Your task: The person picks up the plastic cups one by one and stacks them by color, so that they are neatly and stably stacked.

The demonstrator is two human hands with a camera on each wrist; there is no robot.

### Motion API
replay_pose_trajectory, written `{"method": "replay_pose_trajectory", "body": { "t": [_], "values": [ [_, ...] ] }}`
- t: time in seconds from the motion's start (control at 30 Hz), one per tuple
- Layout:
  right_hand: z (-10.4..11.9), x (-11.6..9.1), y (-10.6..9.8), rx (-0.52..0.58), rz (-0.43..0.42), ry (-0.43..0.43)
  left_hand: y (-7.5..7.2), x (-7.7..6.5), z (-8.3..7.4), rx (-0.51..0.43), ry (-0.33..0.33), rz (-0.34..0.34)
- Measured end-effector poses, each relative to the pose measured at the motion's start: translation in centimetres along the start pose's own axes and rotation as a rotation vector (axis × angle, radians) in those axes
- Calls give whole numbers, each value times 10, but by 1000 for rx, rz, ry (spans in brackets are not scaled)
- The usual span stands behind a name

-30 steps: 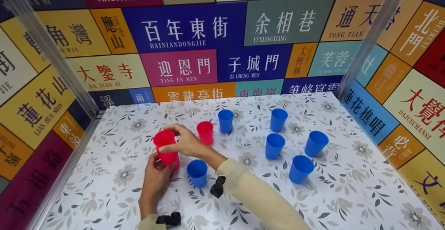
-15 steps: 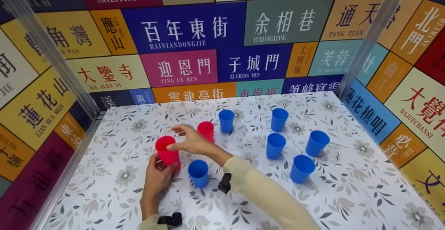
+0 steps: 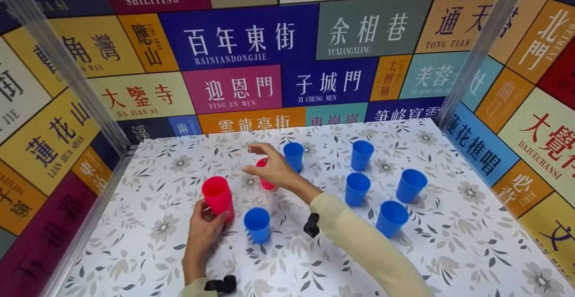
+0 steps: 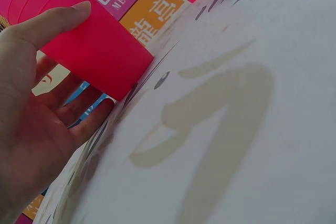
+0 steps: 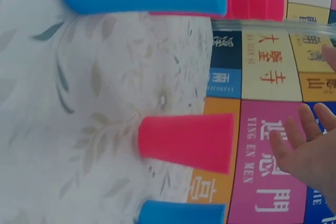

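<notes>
On the left of the table, my left hand (image 3: 204, 232) grips a stack of red cups (image 3: 217, 193), thumb on the near side and fingers round the far side. Several nested rims show on that stack (image 4: 89, 40) in the left wrist view. My right hand (image 3: 276, 169) is in the air with fingers spread, holding nothing. A single red cup (image 3: 267, 183) stands upright behind it, partly hidden by the hand in the head view. The right wrist view shows this red cup (image 5: 186, 140) whole, with the hand (image 5: 310, 148) above its rim level.
A blue cup (image 3: 257, 226) stands just right of the red stack, another blue cup (image 3: 294, 155) at the back beyond my right hand. Several more blue cups (image 3: 358, 190) are spread over the right side. Sign-covered walls (image 3: 238, 36) border the floral tabletop (image 3: 148, 261).
My right hand has let go of the red stack's top and moved right and back, over by the single red cup. The left hand stays on the stack.
</notes>
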State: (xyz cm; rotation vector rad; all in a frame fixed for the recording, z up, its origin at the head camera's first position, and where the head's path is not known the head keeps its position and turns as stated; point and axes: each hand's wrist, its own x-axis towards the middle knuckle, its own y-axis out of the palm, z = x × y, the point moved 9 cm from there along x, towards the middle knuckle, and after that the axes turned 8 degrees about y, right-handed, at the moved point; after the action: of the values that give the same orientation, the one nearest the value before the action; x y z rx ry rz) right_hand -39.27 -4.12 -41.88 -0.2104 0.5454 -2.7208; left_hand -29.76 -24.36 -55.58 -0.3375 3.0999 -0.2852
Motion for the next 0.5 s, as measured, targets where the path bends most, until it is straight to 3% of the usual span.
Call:
{"method": "replay_pose_trajectory", "body": {
  "t": [0.17, 0.5],
  "values": [
    [-19, 2, -14, 52, -60, 19, 0, -2, 0, 7, 6, 4],
    [-51, 6, -31, 112, -73, 113, 1, 1, -6, 5, 84, -14]
  ]
}}
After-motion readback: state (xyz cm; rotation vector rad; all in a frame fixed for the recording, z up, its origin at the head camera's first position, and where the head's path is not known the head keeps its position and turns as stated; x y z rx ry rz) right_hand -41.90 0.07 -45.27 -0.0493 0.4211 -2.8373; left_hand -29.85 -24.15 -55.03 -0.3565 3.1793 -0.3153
